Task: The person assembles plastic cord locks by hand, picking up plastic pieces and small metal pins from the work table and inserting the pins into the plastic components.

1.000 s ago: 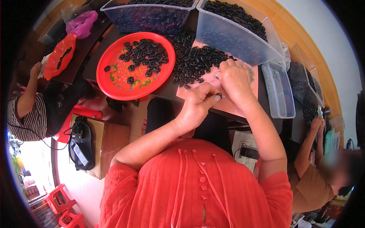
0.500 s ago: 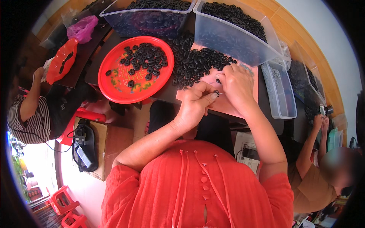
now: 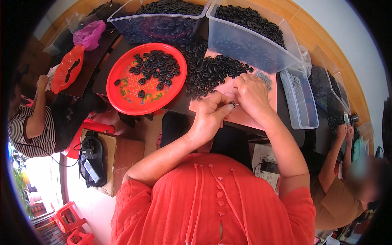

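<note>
My left hand (image 3: 207, 114) is closed, pinching a small black oval piece (image 3: 232, 104) between thumb and fingertips above a pink sheet (image 3: 245, 119). Just to its right, my right hand (image 3: 254, 94) has its fingers drawn together over the same sheet; whatever they grip is hidden. A loose heap of black oval pieces with holes (image 3: 216, 69) lies in front of both hands. Beside my right hand is a small pile of silvery metal bits (image 3: 264, 79).
A red round tray (image 3: 117, 102) with black pieces stands at left. Two clear bins (image 3: 249, 45) of black pieces border the far side. A narrow clear box (image 3: 304, 118) holds silvery bits at right. People work on both sides, one in stripes (image 3: 41, 126), one in brown (image 3: 337, 204).
My right hand has shifted slightly, and the dark piece that showed by its fingers is no longer visible. My left hand still pinches the small black piece.
</note>
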`<state>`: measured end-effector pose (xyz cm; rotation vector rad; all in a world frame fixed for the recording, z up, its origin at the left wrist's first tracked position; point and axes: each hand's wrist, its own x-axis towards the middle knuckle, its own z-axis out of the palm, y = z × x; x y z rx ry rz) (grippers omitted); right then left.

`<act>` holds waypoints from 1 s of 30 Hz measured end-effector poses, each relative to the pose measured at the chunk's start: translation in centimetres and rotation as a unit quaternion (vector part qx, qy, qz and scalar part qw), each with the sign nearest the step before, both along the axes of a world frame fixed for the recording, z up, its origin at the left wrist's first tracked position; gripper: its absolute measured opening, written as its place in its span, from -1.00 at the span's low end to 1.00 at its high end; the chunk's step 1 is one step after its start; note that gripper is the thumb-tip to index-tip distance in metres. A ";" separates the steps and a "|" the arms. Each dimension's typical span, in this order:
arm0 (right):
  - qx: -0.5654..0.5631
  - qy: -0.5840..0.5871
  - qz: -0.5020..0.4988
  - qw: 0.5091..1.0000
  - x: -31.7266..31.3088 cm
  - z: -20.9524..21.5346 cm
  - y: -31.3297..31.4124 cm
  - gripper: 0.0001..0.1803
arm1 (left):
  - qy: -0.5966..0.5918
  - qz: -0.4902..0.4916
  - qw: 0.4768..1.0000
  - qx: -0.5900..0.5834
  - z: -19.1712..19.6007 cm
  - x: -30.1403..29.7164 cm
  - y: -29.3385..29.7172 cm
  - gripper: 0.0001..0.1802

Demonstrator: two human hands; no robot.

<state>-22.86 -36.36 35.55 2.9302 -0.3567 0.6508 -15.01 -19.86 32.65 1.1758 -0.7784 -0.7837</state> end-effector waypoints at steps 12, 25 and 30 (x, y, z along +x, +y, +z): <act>0.585 -0.195 0.071 0.784 -3.3 3.3 5.9 -0.90 | 0.217 0.100 0.965 -0.107 1.5 0.4 -0.8 -0.90; 0.610 -0.202 0.113 0.758 -2.4 0.3 9.1 -0.84 | 0.310 0.021 0.947 -0.087 3.7 1.1 -1.0 -0.81; 0.475 -0.187 0.173 0.842 -2.5 0.3 8.1 -0.78 | 0.318 0.022 0.942 -0.107 3.2 1.1 -1.2 -0.82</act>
